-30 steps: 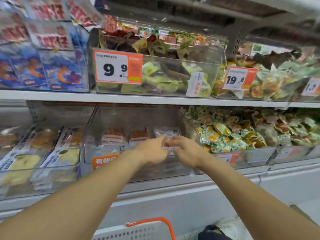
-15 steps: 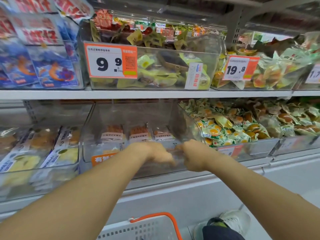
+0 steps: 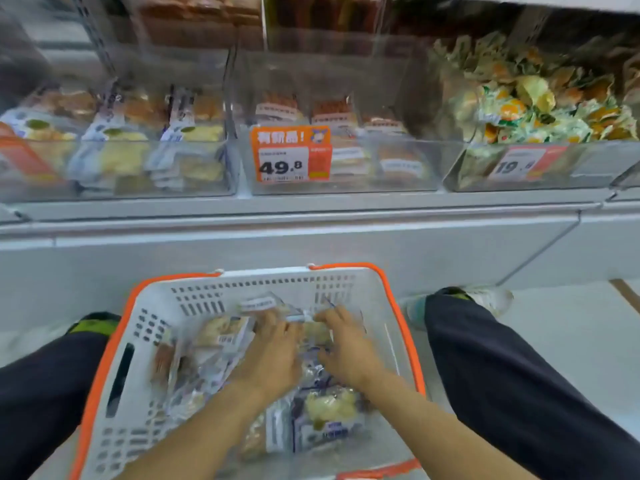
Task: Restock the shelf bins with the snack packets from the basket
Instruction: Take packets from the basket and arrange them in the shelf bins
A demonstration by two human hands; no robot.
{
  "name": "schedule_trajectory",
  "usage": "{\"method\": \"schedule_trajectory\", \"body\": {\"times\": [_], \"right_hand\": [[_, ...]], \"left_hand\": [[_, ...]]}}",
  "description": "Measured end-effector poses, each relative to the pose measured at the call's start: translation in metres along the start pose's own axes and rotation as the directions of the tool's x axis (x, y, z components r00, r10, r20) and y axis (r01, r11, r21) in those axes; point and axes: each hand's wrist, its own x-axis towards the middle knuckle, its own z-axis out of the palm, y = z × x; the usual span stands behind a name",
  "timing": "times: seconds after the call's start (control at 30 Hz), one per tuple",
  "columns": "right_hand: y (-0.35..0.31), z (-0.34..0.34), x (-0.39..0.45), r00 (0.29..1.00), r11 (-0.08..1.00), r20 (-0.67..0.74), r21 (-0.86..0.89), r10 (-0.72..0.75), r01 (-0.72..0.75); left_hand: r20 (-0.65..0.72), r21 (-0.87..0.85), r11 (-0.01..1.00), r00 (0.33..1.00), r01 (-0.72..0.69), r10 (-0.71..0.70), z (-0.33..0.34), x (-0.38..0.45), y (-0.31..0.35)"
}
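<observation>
— Nearest? Snack packets (image 3: 325,415) heaped in white basket (image 3: 138,327) with orange rim, between two dark trouser legs.
— Hands? Left hand (image 3: 273,355) and right hand (image 3: 346,348) down among packets, fingers curled; grip unclear through blur.
— Beyond? Shelf bins (image 3: 346,181) above, price tag (image 3: 290,154) reading 49.8.

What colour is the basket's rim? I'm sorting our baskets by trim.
Orange, around a white perforated basket; the head view shows it.
</observation>
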Motion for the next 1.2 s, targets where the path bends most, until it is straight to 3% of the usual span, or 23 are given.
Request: {"method": "schedule_trajectory", "body": {"times": [0.1,0.17,0.27,0.4,0.67,0.77,0.9,1.0,1.07,1.13,1.2], "right_hand": [[-0.002,0.065,-0.014,0.943,0.991,0.308,-0.056,0.129,-0.118],[-0.006,0.095,-0.024,0.901,0.982,0.392,-0.057,0.187,-0.179],[-0.012,0.121,-0.029,0.869,0.970,0.431,-0.113,0.243,-0.215],[-0.026,0.131,-0.024,0.844,0.966,0.485,-0.220,0.229,-0.136],[-0.018,0.136,-0.026,0.857,0.930,0.430,-0.342,0.285,-0.137],[-0.016,0.128,-0.025,0.859,0.957,0.431,-0.204,0.276,-0.206],[-0.002,0.099,-0.025,0.874,0.879,0.407,0.270,0.265,-0.393],[0.000,0.066,-0.020,0.912,0.827,0.302,0.409,0.278,-0.387],[-0.006,0.044,-0.015,0.935,0.781,0.176,0.515,0.307,-0.353],[-0.015,0.022,-0.011,0.933,0.649,0.075,0.699,0.351,-0.300],[-0.030,0.003,-0.010,0.930,0.442,0.089,0.861,0.358,-0.253]], "left_hand": [[0.261,0.048,0.991,0.956,0.122,-0.131,0.045,-0.049,-0.024],[0.324,0.089,0.989,0.936,0.119,-0.142,0.056,-0.069,-0.028],[0.316,0.100,0.990,0.941,0.097,-0.124,0.060,-0.075,-0.031],[0.297,0.101,0.990,0.947,0.099,-0.125,0.061,-0.074,-0.035],[0.154,-0.012,0.989,0.977,0.149,-0.145,0.063,-0.073,-0.037],[0.064,-0.147,0.973,0.984,0.176,-0.168,0.064,-0.075,-0.043],[-0.057,-0.324,0.914,0.959,0.245,-0.278,0.059,-0.075,-0.049],[-0.030,-0.535,0.774,0.908,0.339,-0.419,0.051,-0.072,-0.051],[0.037,-0.702,0.602,0.864,0.381,-0.503,0.039,-0.070,-0.045],[0.213,-0.878,0.267,0.822,0.399,-0.528,0.020,-0.067,-0.034],[0.340,-0.938,-0.088,0.845,0.335,-0.414,0.001,-0.061,-0.020]]}}
